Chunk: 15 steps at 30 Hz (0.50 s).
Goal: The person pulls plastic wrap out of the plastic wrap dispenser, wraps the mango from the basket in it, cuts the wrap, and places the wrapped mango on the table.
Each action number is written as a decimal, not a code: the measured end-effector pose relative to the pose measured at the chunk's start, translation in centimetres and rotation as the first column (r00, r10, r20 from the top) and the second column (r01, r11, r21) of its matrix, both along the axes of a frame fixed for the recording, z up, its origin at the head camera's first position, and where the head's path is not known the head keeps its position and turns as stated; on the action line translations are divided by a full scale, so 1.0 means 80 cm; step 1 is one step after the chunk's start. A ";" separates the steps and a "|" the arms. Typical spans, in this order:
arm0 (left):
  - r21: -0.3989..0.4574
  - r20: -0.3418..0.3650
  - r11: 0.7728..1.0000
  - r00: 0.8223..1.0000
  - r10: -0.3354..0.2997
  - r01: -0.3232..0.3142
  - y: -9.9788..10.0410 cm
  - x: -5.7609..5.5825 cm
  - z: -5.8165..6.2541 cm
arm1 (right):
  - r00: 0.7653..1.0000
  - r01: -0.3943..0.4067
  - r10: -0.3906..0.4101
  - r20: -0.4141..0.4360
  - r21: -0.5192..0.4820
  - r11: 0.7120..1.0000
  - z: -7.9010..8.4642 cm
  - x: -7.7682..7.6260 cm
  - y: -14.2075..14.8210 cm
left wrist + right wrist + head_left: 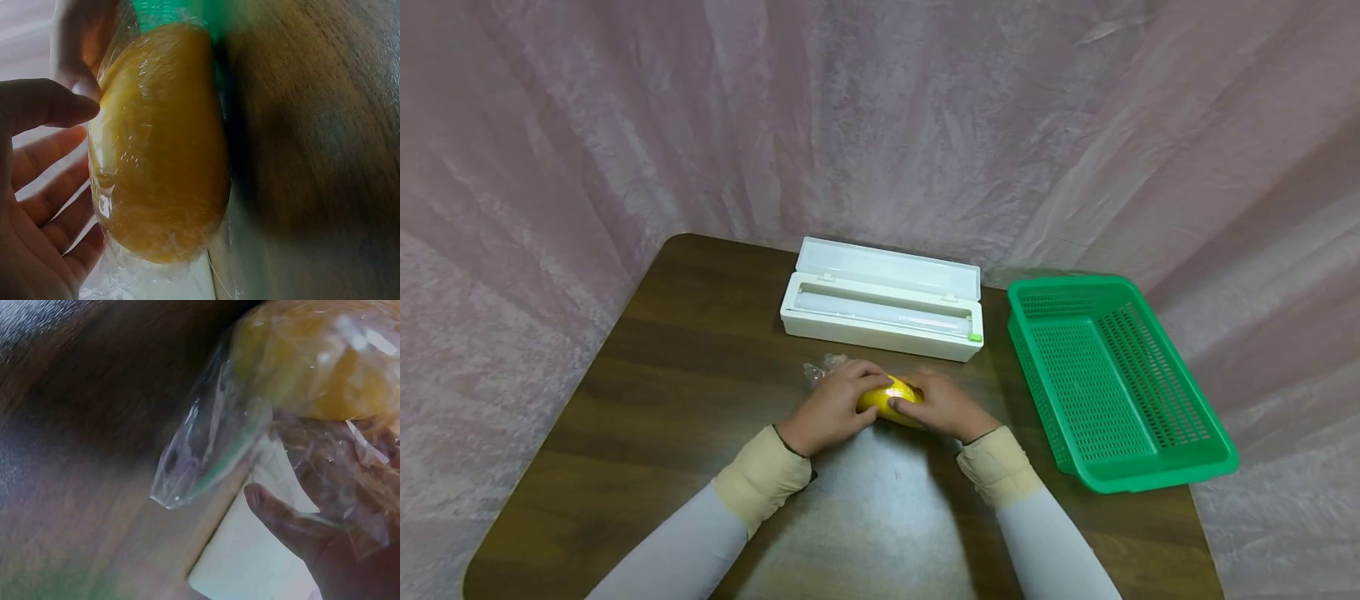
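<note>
Both hands hold a yellow, mango-shaped fruit [878, 398] low over the table, covered in clear plastic wrap. From the left, my left hand [837, 406] curves over it, thumb at the near side and fingers across the top. My right hand [949, 407] grips the other end, its thumb lying on the yellow surface. The left wrist view has the fruit [159, 144] large, its film glossy and wrinkled, with both hands along one side. Loose plastic wrap [194, 465] sticks out from the fruit in the right wrist view.
A white plastic wrap dispenser [880, 337], lid up, stands just beyond the hands with a roll [883, 312] inside and a green slider [975, 337] at its right. The green basket [1045, 408] sits on the right side of the brown table [647, 400]. Pink curtains [895, 117] hang behind.
</note>
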State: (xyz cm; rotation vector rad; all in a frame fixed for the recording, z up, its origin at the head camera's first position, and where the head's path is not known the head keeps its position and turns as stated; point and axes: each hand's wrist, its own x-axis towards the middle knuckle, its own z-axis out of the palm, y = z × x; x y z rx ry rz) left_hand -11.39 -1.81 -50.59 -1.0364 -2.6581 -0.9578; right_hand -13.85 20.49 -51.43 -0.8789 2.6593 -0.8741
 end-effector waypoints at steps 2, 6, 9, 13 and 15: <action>-0.036 0.009 0.999 1.000 -0.002 0.002 0.001 -0.001 -0.003 | 0.999 0.012 -0.011 0.044 -0.019 1.000 -0.002 -0.001 0.002; -0.078 -0.001 0.997 1.000 -0.016 0.016 0.004 -0.004 -0.007 | 0.999 0.039 -0.038 0.028 -0.017 0.999 -0.006 -0.005 0.007; -0.102 -0.020 0.995 1.000 -0.014 0.012 0.007 -0.008 -0.011 | 0.998 0.049 -0.048 -0.046 0.014 0.999 -0.006 -0.006 0.010; -0.150 -0.049 0.989 0.999 -0.005 -0.002 0.010 -0.014 -0.014 | 0.976 0.098 -0.100 -0.196 -0.020 0.995 0.000 -0.004 0.009; -0.166 -0.059 0.986 0.998 0.002 -0.012 0.011 -0.018 -0.015 | 0.952 0.125 -0.141 -0.271 -0.076 0.989 0.004 -0.001 0.007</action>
